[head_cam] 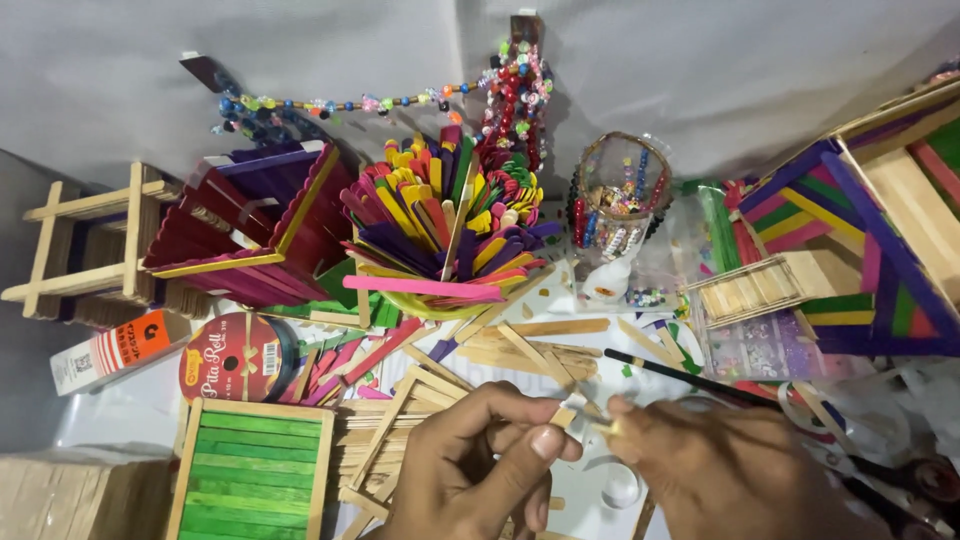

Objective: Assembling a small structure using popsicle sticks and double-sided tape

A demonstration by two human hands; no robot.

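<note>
Near the bottom edge of the head view, over a craft table crowded with sticks, a person's left hand (480, 465) and right hand (725, 470) meet fingertip to fingertip. Both pinch closed on a short plain wooden craft stick (570, 412), held just above the white tabletop (600, 500). A thin black-handled brush (690, 380) runs out to the right from the same grip, apparently in the right hand. Under the left hand lie open frames of bare wooden sticks (400, 420), joined at the corners but unfilled. At the near left a green slatted stick panel in a bare wood frame (250, 470) looks finished; farther back, a maroon and purple stick box (260, 220) and a striped multicoloured stick structure (850, 240) at the right also stand assembled. A cup of coloured craft sticks (440, 220) remains full at centre, and loose plain sticks (540, 345) lie scattered, so much building material is unused.
</note>
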